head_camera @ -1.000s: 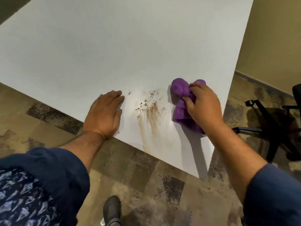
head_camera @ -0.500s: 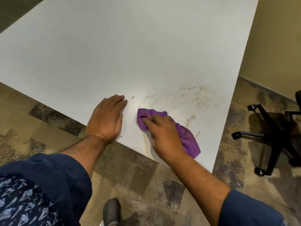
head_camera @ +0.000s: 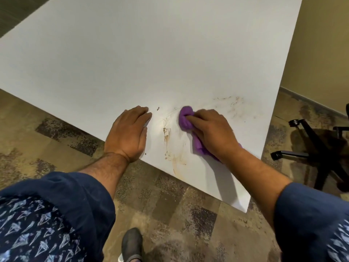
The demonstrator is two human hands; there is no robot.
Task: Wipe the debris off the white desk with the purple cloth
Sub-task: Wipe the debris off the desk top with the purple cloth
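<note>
A person's left hand (head_camera: 128, 133) lies flat on the white desk (head_camera: 132, 53) near its front edge, fingers straight and together, palm down, holding nothing and apparently bracing the body. Just beyond its fingertips sits a lone dark crumb (head_camera: 158, 108). To the right of that hand, in the gap between the two hands, runs the main streak of brown debris (head_camera: 167, 137): a narrow band of grit and smear whose long axis points from the space between the fingertips back toward the desk's front edge. Right of the streak, the right hand (head_camera: 211, 133) bunches the purple cloth (head_camera: 186, 118), fingers curled over it and pressing it to the surface; the wad sticks out past the fingertips toward the left hand, and a tail of cloth trails under the palm toward the wrist. Farther right, beyond the right hand's knuckles, a fainter arc of specks (head_camera: 229, 101) marks the desk. The streak lies just left of the cloth, so the cloth-bearing right hand is the one placed to take it, likely with a sweep leftward or a pull along the band toward the edge. The wiping looks only partly done.
</note>
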